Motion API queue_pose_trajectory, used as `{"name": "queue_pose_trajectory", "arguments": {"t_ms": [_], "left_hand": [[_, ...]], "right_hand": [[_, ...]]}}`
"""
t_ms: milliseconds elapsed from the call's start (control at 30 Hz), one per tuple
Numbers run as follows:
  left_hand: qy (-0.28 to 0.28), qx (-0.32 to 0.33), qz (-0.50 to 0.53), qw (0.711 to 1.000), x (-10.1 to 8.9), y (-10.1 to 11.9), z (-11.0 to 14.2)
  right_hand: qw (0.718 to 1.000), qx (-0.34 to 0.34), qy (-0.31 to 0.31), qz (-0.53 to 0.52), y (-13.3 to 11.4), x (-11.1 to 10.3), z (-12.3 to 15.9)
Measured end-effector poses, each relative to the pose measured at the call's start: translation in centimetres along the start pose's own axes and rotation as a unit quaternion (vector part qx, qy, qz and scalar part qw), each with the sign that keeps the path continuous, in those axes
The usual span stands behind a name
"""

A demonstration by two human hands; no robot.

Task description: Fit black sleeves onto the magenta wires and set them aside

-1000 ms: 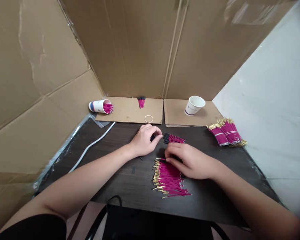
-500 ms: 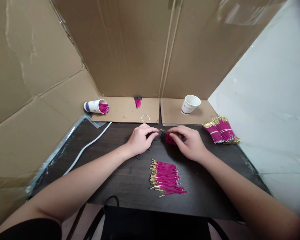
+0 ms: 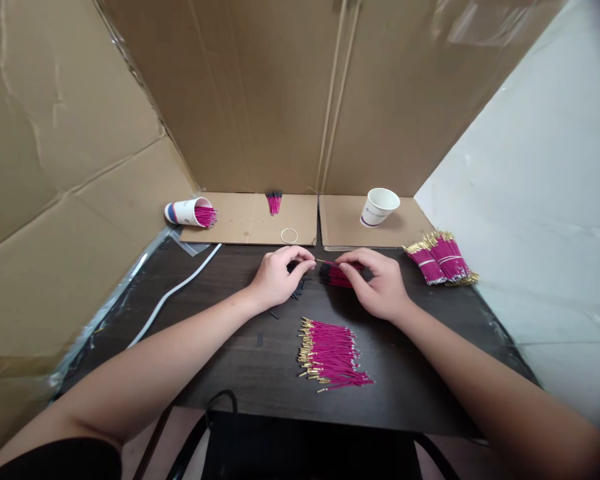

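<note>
My left hand (image 3: 280,277) rests on the dark table (image 3: 220,333) with thumb and forefinger pinched on a small black cap near several loose caps (image 3: 298,288). My right hand (image 3: 377,280) pinches one thin magenta wire with a gold tip, pointed left toward my left fingers. Under my right fingers lies a small pile of black-capped magenta wires (image 3: 333,275). Nearer to me lies a loose heap of gold-tipped magenta wires (image 3: 330,353).
Bundled magenta wires (image 3: 443,260) lie at the right table edge. On cardboard flaps at the back are a tipped paper cup of wires (image 3: 190,212), a small wire bunch (image 3: 274,201), a rubber band (image 3: 289,235) and an upright paper cup (image 3: 379,207). A white cable (image 3: 175,290) runs along the left.
My right hand left the near heap and moved up to the capped pile carrying one wire. My left hand stayed put, fingers pinched.
</note>
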State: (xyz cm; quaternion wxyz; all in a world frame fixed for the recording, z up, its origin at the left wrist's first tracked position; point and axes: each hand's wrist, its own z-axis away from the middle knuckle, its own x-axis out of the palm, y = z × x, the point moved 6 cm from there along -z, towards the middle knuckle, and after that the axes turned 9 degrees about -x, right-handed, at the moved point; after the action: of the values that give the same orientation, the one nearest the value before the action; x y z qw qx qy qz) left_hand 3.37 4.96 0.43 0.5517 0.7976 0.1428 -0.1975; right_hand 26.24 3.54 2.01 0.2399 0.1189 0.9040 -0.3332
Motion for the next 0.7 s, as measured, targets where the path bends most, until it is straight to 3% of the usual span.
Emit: {"name": "queue_pose_trajectory", "arguments": {"t_ms": [400, 700], "left_hand": [[-0.006, 0.021, -0.008, 1.0, 0.0, 0.3, 0.0], [-0.026, 0.087, -0.047, 0.995, 0.1, 1.4, 0.4]], "right_hand": [[0.999, 0.006, -0.035, -0.008, 0.3, 0.4, 0.0], [0.999, 0.007, -0.042, -0.014, -0.1, 0.7, -0.2]]}}
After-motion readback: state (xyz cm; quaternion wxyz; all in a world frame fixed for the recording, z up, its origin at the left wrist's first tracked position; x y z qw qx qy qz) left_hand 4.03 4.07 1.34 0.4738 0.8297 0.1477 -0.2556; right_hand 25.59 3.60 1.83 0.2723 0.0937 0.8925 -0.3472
